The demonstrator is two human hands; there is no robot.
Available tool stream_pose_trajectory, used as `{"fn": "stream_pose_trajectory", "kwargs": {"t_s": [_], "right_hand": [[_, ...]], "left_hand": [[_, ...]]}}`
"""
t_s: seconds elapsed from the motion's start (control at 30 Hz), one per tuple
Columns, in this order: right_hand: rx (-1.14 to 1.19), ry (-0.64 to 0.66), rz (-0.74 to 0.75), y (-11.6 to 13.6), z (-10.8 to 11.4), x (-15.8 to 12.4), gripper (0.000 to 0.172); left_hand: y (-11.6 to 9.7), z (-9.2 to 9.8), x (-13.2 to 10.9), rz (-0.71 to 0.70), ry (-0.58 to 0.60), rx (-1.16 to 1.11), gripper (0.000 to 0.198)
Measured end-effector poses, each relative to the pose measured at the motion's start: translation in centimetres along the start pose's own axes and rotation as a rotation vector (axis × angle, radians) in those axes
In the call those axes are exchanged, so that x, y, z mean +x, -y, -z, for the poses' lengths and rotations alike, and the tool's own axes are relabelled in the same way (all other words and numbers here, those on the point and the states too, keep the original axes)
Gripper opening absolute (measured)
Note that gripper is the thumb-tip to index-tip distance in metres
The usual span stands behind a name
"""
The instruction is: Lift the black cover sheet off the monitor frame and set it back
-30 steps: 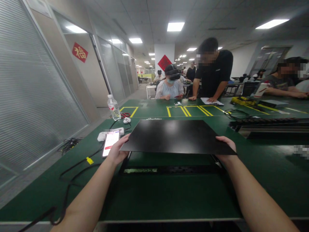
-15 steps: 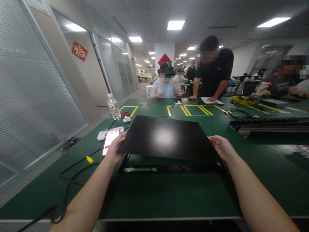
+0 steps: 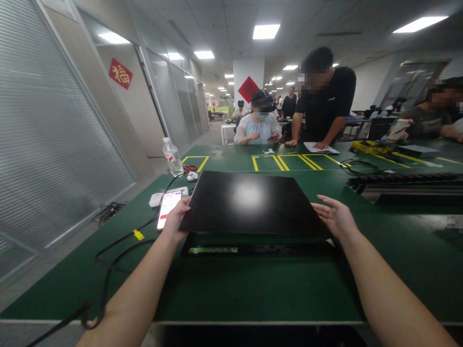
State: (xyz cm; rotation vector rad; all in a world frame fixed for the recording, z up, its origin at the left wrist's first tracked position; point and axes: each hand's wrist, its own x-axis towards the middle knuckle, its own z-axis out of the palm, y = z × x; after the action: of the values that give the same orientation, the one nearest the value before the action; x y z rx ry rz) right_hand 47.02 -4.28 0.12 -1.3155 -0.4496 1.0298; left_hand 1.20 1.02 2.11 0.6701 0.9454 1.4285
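Note:
A flat black panel (image 3: 249,205) with a bright reflection lies tilted over a black frame (image 3: 275,250), whose near edge shows a green strip at the left. My left hand (image 3: 177,217) grips the panel's left edge, thumb on top and fingers partly hidden beneath. At the right edge, my right hand (image 3: 334,216) has its fingers spread and its thumb lifted; the fingertips are beside or just touching the panel. A lit phone (image 3: 169,208) lies just left of my left hand, on a white object.
A water bottle (image 3: 172,156), red scissors (image 3: 190,168) and a black cable with a yellow tag (image 3: 138,235) are on the left of the green table (image 3: 253,294). Long black parts (image 3: 408,188) lie at the right. People are across the table.
My right hand has loosened from the panel's edge and its fingers have spread. The panel's right side has come down a little. My left hand keeps its grip.

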Motion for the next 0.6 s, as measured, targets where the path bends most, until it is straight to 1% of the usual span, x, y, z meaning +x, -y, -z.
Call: {"fn": "stream_pose_trajectory", "kwargs": {"t_s": [0.07,0.17,0.27,0.37,0.43,0.5,0.6], "right_hand": [[-0.043,0.01,0.03,-0.1,-0.1,-0.1,0.036],[-0.124,0.035,0.065,-0.3,0.0,-0.1,0.043],[-0.169,0.067,0.063,-0.4,0.2,0.1,0.052],[-0.181,0.068,0.054,-0.5,0.1,0.3,0.058],[-0.183,0.064,0.043,-0.6,0.1,0.4,0.059],[-0.179,0.06,0.036,-0.6,0.1,0.5,0.057],[-0.17,0.06,0.023,-0.7,0.1,0.5,0.051]], "left_hand": [[-0.1,-0.1,-0.1,0.003,-0.042,-0.005,0.036],[-0.3,-0.1,0.0,-0.017,-0.07,-0.009,0.033],[-0.3,0.0,0.1,-0.05,-0.07,-0.006,0.031],[0.0,0.0,0.3,-0.076,-0.053,0.028,0.027],[0.2,0.1,0.5,-0.089,-0.033,0.058,0.024],[0.4,0.3,0.7,-0.094,-0.012,0.084,0.025],[0.8,0.8,1.2,-0.075,0.0,0.125,0.035]]}}
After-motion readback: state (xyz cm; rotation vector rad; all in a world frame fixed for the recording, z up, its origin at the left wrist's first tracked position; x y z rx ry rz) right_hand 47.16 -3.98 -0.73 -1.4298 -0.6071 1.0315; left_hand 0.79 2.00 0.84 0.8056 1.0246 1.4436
